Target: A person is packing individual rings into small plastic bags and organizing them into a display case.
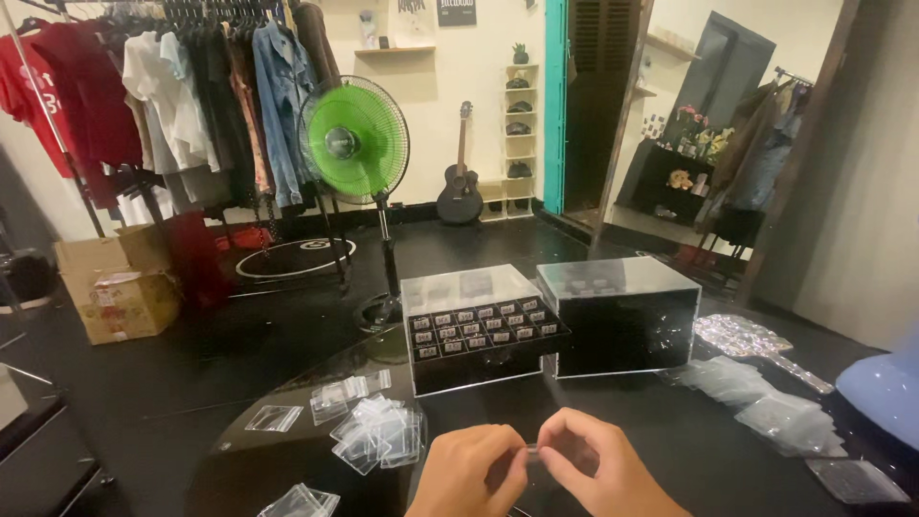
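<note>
Left hand: the left hand [466,471] sat low at the front edge of the view, fingers curled in, pinching one end of a small clear plastic bag [530,450].
Right hand: the right hand [592,466] met it fingertip to fingertip and pinched the same bag from the other side.
Small bag: held between both hands, just above the dark bench [661,431]; too small to tell what was inside.
Loose bags, left: a heap of empty clear bags [378,433] lay on the bench just left of the hands.
Loose bags, right: another scatter of clear bags [766,402] lay well to the right.
Display cases: two clear-lidded black cases stood behind the hands, the nearer case [481,330] showing rows of small tagged items, the other case [622,311] touching its right side.
Background: a green standing fan [354,141], a clothes rack [182,86] and a guitar [460,182] against the wall.
</note>
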